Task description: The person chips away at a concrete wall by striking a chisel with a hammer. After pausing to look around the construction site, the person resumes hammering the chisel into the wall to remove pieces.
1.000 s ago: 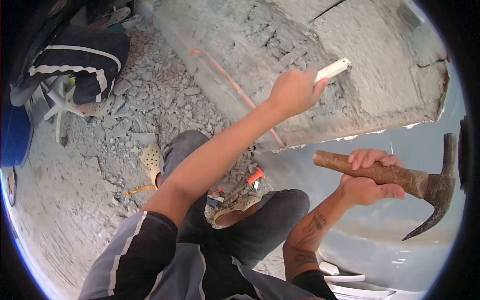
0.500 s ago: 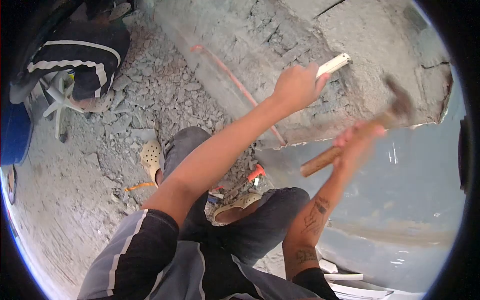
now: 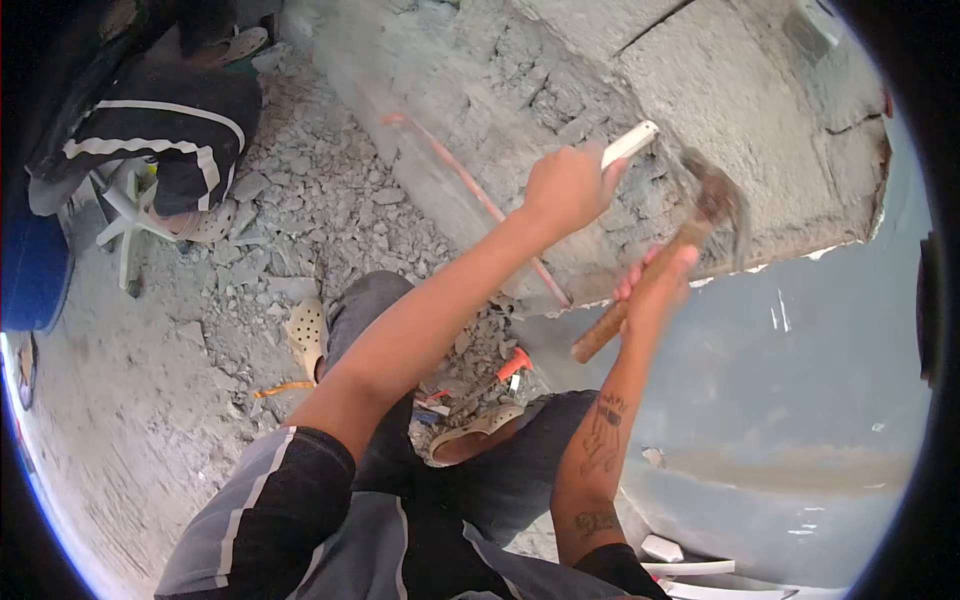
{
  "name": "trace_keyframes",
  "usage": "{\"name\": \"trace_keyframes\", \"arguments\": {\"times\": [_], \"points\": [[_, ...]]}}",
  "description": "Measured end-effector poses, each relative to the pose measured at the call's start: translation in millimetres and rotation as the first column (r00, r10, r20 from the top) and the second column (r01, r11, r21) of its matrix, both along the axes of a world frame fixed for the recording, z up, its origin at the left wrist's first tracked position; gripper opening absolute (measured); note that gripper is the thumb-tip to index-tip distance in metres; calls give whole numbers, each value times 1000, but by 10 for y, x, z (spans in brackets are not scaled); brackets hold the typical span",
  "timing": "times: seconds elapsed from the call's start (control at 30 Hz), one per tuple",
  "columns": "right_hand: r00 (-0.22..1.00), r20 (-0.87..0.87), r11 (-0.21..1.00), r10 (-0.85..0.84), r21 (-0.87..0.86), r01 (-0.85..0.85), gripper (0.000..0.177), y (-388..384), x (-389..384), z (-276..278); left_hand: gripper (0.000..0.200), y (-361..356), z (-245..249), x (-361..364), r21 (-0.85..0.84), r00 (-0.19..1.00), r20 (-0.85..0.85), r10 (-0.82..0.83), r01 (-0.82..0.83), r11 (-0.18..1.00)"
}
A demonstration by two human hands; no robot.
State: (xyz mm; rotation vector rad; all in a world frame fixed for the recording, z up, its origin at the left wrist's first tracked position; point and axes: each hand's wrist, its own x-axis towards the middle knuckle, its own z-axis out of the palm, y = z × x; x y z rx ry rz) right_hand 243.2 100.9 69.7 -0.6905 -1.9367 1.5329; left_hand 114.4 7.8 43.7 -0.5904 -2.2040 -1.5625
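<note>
My left hand is closed around a cream-white, flat-sided bar, whose end sticks out past my thumb; its other end is hidden. My right hand grips the wooden handle of a claw hammer. The hammer's rusty-brown head is slightly blurred and sits just right of the bar's end, apart from it. Both hands are over a broken concrete slab with a rough, chipped band. A thin reddish rod lies along the slab's lower side.
Concrete rubble covers the floor on the left. A red-orange-handled tool lies between my feet. Another person's leg is at upper left, beside a white stool base and a blue container. A smooth grey surface stretches to the right.
My right hand has swung the hammer leftward, bringing its head closer to the bar's end. My left hand still holds the bar, and the view has shifted slightly.
</note>
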Motion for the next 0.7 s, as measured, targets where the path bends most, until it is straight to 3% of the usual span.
{"name": "trace_keyframes", "arguments": {"times": [0.17, 0.2, 0.27, 0.37, 0.5, 0.7], "points": [[934, -358, 1000, 19, -9, -24, 72, 33, 129, 49, 39, -73, 68, -23, -43, 993, -116, -26, 22, 999], [934, -355, 1000, 20, -10, -26, 72, 48, 133, 36, 38, -69, 62, -30, -30, 985, -173, -16, 11, 999], [834, -535, 985, 132, -26, -173, 75, 75, 145, 5, 39, -68, 27, -88, -25, 978, -207, -1, -4, 1000], [770, -614, 981, 176, 41, -191, 75, -46, 189, 28, 40, -126, 39, -100, -33, 957, -290, 0, -10, 999], [770, -623, 990, 138, 78, -114, 80, -59, 264, 36, 39, -83, 40, -92, -50, 922, -386, 4, -25, 998], [717, -669, 980, 194, 157, -120, 81, -30, 260, 24, 39, -2, 6, -163, -37, 933, -358, 25, -41, 998]]}}
